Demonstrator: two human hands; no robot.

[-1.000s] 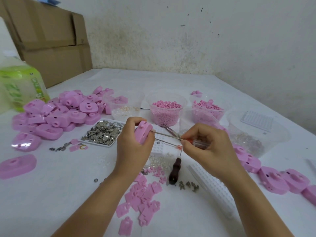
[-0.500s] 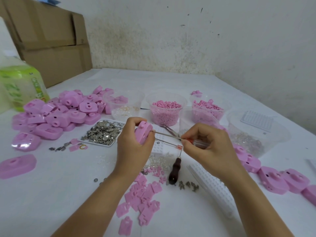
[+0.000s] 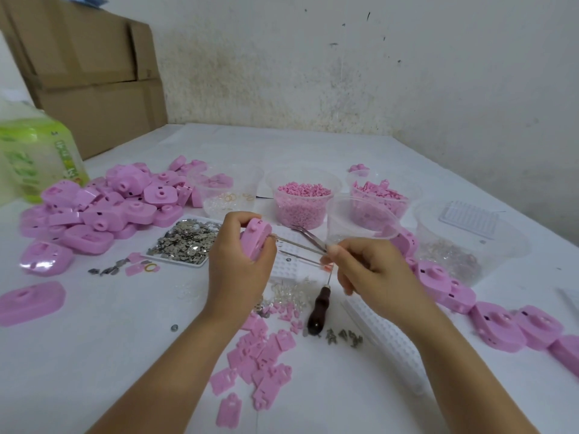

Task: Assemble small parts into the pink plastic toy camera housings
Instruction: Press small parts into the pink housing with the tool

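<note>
White table (image 3: 94, 355), tub (image 3: 300, 219) of pink pellets (image 3: 304, 189), metal-bit tray (image 3: 175, 260), left fingers (image 3: 233, 220) grip housing (image 3: 255, 239), right fingers (image 3: 347, 249) pinch thin tool (image 3: 297, 244)

Open tabletop (image 3: 94, 355) lies near left; the housing pile (image 3: 103, 208), tubs (image 3: 302, 198), awl (image 3: 316, 311) and pink plates (image 3: 260, 355) crowd the rest.

Stacked cardboard boxes (image 3: 87, 73) stand at the far left, a green-labelled pack (image 3: 34, 151) just before them.

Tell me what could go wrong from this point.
The metal tool pinched by the right hand meets the housing beside the fingers of the left hand; a slip might jab them. A dropped part could vanish among the loose pieces below. The right hand might knock the clear cup behind it.
</note>
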